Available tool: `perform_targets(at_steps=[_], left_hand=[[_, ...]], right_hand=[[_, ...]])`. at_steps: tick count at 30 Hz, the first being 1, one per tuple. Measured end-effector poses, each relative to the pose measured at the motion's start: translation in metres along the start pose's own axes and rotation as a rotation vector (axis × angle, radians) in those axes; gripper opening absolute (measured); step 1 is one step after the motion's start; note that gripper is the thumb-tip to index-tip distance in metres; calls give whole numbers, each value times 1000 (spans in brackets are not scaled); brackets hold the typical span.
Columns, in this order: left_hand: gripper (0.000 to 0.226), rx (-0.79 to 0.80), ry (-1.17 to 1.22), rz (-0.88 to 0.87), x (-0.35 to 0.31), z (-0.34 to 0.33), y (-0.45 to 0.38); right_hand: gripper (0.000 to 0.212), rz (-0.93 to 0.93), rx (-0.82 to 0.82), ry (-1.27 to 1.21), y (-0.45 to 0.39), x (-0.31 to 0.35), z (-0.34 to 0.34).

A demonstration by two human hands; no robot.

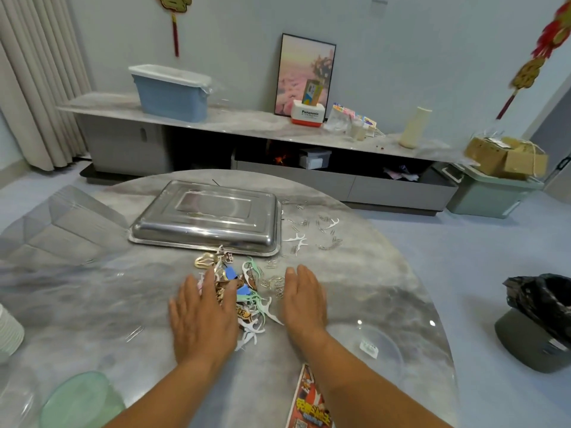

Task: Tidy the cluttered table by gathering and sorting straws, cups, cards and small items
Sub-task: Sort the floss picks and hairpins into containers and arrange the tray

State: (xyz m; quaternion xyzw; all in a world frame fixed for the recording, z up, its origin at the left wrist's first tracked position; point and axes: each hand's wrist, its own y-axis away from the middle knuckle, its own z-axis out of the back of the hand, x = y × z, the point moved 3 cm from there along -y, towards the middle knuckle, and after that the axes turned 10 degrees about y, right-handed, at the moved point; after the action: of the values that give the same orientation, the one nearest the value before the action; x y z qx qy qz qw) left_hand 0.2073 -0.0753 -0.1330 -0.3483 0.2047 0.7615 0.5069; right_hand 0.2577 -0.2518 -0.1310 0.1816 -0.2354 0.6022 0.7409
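A heap of small items lies on the round marble table: white and green floss picks, paper clips, a gold hair clip, small printed cards. My left hand lies flat with straight fingers against the heap's left side, partly over it. My right hand lies flat with straight fingers on the heap's right side, beside a bunch of paper clips. More loose paper clips and white floss picks are scattered further back on the right. A stack of white cups shows at the left edge.
An upturned steel tray sits behind the heap. A clear box stands at the left, a green lid at the near left, a printed packet near my right forearm. A bin with a black bag stands on the floor, right.
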Motion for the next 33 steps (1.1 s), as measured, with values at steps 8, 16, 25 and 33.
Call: perform_targets(at_steps=[8, 16, 25, 33], left_hand=[[60, -173, 238, -67, -22, 21, -74], [115, 178, -301, -498, -22, 20, -171], [117, 397, -940, -663, -7, 35, -205], [100, 409, -378, -594, -12, 44, -199]], right_hand=[[55, 142, -53, -151, -79, -11, 22], [67, 37, -152, -6, -199, -65, 37], [62, 266, 71, 299, -275, -52, 24], [46, 630, 445, 102, -188, -27, 24]])
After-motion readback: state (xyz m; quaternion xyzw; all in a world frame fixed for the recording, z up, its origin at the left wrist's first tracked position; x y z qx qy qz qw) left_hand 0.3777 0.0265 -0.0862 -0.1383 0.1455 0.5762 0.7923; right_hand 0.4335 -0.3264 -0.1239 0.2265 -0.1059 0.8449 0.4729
